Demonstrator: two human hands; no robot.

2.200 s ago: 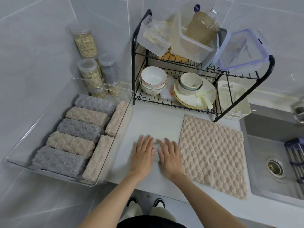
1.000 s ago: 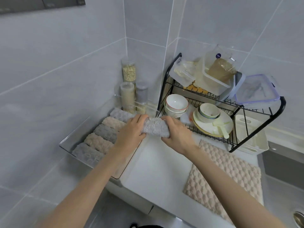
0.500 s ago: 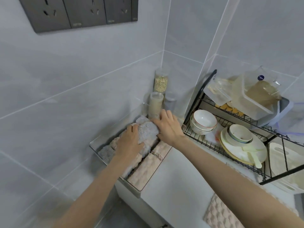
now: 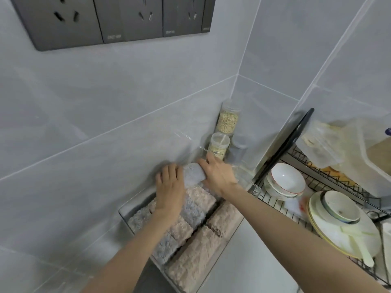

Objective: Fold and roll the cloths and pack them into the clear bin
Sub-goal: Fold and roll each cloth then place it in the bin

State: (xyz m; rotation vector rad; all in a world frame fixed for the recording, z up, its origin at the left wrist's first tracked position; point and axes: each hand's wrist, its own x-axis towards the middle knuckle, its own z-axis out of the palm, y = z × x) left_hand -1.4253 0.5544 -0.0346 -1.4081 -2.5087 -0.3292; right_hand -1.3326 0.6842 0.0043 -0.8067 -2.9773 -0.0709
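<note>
A rolled grey cloth (image 4: pixel 193 175) sits at the far end of the clear bin (image 4: pixel 127 210), held between both hands. My left hand (image 4: pixel 170 190) grips its left end and my right hand (image 4: pixel 219 176) grips its right end. Below it the bin holds several rolled beige and grey cloths (image 4: pixel 190 216) laid side by side, with two beige rolls (image 4: pixel 203 250) lengthwise along the right wall. My left forearm hides part of the rolls.
Three clear jars (image 4: pixel 227 123) of grain stand in the corner behind the bin. A black wire dish rack (image 4: pixel 296 132) with bowls (image 4: pixel 284 180), plates (image 4: pixel 342 229) and plastic containers stands to the right. Power sockets (image 4: pixel 110 20) are on the wall above.
Both hands lifted the rolled grey cloth from the counter, carried it left over the bin and moved it to the bin's far end. The view has swung left and up.
</note>
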